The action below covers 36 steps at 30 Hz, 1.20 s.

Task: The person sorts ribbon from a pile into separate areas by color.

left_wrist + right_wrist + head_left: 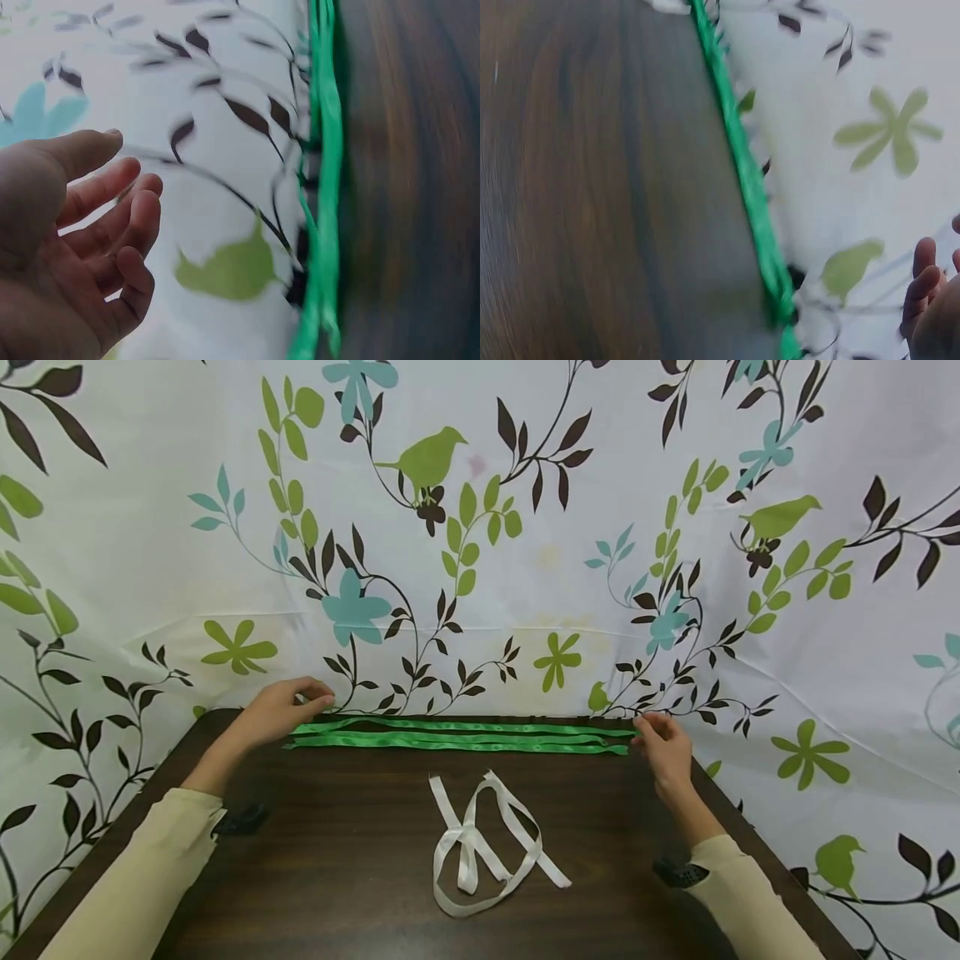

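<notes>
Strands of green ribbon (450, 741) lie stretched side by side along the far edge of the dark table. At their left end is my left hand (281, 712), held above the edge. In the left wrist view its fingers (142, 217) are loosely bent with nothing between them, apart from the ribbon. Beside the right end is my right hand (666, 752). The right wrist view shows only part of it, its fingers (922, 289) slightly bent and no ribbon in them. A white ribbon (467, 837), looped and crossed over itself, lies nearer on the table.
The brown wooden table (337, 860) ends just behind the green strands. A white curtain (480, 668) printed with leaves, flowers and birds hangs behind it and along both sides. Dark wrist devices (242, 818) sit under the forearms.
</notes>
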{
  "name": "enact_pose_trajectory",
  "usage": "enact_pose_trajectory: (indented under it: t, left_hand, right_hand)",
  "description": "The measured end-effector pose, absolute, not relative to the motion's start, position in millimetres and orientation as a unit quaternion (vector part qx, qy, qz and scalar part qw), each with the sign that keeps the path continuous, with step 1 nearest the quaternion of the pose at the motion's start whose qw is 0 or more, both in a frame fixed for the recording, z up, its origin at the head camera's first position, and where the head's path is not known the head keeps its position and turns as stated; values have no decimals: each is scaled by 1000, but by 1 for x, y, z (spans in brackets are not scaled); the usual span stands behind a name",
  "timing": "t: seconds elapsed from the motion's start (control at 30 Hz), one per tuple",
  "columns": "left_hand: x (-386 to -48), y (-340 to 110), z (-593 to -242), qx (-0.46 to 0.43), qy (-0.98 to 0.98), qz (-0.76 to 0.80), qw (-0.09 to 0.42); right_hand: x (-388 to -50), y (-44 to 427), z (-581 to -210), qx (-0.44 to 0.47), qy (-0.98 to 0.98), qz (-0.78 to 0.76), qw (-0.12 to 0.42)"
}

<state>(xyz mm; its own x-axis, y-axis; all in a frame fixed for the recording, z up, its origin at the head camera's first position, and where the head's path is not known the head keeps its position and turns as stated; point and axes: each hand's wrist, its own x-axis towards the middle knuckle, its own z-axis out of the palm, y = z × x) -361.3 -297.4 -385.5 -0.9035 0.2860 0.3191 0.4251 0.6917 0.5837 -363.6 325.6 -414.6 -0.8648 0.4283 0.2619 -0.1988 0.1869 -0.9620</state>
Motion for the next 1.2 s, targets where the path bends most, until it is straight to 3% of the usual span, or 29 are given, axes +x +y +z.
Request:
enact_pose_trajectory:
  t: [0.3,0.53,0.8,0.97,1.2]
  left_hand:
    - [-336,-239,-366,-274,-897,-337,82]
    - [-310,-185,-371,-357,-876,-324,32]
    - [-273,-146,-376,-516,-802,-279,-116]
    - [-261,-131,-385,-529,-797,-258,-139]
    - [-254,-116,-398,-561,-787,-214,-139]
  right_hand:
    - [-326,279,-376,49,-725,649,224]
    - [-303,251,-364,144,-776,590,173]
    - [-304,239,-388,306,-829,469,-13]
    - [-301,231,-392,407,-821,391,-94]
    - [-296,219,-399,493,-818,261,-138]
